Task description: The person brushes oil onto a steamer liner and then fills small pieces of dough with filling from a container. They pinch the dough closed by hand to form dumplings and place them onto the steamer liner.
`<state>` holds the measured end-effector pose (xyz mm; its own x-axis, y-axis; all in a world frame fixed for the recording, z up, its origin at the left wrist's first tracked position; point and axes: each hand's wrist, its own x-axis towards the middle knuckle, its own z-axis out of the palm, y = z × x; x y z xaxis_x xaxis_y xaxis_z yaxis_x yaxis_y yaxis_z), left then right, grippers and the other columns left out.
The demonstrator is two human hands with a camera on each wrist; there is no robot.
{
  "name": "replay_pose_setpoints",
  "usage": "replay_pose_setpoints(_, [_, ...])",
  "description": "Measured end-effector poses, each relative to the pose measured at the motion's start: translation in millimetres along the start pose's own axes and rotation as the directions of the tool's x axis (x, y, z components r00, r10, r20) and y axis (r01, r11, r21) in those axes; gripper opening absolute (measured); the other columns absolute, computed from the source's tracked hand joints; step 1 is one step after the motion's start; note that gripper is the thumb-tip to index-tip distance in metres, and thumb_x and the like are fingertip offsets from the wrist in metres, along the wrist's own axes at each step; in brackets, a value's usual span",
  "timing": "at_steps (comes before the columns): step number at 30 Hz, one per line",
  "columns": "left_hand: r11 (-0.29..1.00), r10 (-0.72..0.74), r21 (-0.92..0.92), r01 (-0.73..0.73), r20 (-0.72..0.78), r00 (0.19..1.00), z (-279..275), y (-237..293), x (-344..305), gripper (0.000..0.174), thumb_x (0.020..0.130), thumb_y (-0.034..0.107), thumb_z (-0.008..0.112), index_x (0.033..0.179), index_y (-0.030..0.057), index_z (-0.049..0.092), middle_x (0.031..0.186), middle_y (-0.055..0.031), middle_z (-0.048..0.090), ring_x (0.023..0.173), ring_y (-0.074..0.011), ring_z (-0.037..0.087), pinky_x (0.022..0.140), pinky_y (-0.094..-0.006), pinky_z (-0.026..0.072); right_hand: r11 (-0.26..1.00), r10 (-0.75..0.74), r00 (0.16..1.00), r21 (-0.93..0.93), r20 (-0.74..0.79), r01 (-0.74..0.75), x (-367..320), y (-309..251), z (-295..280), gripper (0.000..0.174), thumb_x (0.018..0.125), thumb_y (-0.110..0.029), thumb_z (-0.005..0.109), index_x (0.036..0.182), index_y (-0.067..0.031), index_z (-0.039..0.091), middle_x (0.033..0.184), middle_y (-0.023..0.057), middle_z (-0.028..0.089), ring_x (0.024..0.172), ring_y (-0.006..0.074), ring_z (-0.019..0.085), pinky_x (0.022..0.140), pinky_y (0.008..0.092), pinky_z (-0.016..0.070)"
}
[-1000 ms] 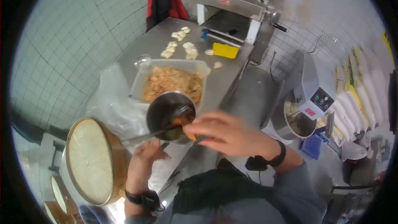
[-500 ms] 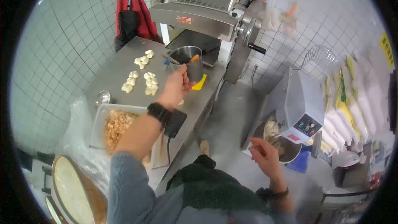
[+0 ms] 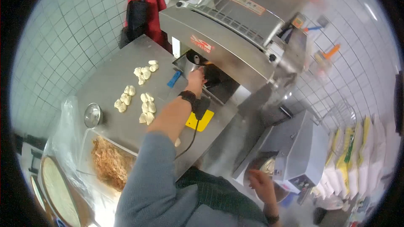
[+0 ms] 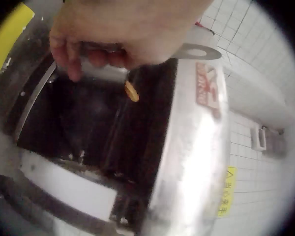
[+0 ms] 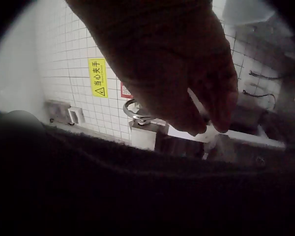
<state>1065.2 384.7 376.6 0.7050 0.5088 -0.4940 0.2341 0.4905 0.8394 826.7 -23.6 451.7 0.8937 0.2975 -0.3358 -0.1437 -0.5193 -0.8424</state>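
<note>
My left hand grips the side of a metal pot, reaching into the dark opening beneath the steel roller machine. In the left wrist view, the fingers curl at the pot's metal wall. A flat metal handle with a ringed end and an orange handle stick out of the pot; its contents are hidden. My right hand hangs with loosely bent fingers near the mixer bowl, holding nothing. Darkly lit, the same hand shows thumb and fingers slightly apart in the right wrist view.
Several white dough pieces lie on the steel table. Nearby are a small metal bowl, a yellow scraper, a blue handle and a plastic tub of filling. A grey mixer stands at right.
The pot has gone from beside the filling tub across the table into the machine's opening, carried by my left hand. My right hand has left the pot and dropped to the right.
</note>
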Motion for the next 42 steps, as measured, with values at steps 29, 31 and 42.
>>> replay_pose_setpoints(29, [0.947,-0.227,-0.317,0.054,-0.539,0.811,-166,-216,-437,0.03,0.094,0.023,0.053,0.117,0.0044,0.054,0.102,-0.0082,0.065,0.096,-0.0184,0.062,0.082,-0.0302,0.0483,0.449,-0.624,0.378,-0.083,0.684,0.89,163,-69,255,0.028,0.083,-0.022,0.062,0.105,-0.0046,0.061,0.096,0.0139,0.058,0.088,0.0334,0.059,0.074,0.0438,0.0484])
replay_pose_setpoints(31, [0.89,-0.19,-0.435,-0.14,-0.632,0.751,-173,-208,-457,0.033,0.093,0.023,0.054,0.121,0.0049,0.052,0.104,-0.0108,0.065,0.099,-0.0209,0.062,0.084,-0.0329,0.0484,0.335,-0.705,0.387,-0.202,0.594,0.92,161,-80,249,0.027,0.083,-0.021,0.062,0.103,-0.0048,0.062,0.1,0.0151,0.055,0.091,0.0349,0.057,0.077,0.0438,0.0476])
replay_pose_setpoints(42, [0.888,0.194,-0.137,-0.439,-0.754,0.628,-308,-163,-512,0.025,0.092,0.02,0.055,0.109,0.0028,0.057,0.1,-0.0087,0.064,0.093,-0.0175,0.062,0.082,-0.0293,0.0456,0.346,-0.566,0.45,-0.296,0.691,0.89,150,-45,234,0.031,0.077,-0.027,0.069,0.097,-0.0031,0.065,0.099,0.0182,0.06,0.091,0.0371,0.058,0.081,0.043,0.0459])
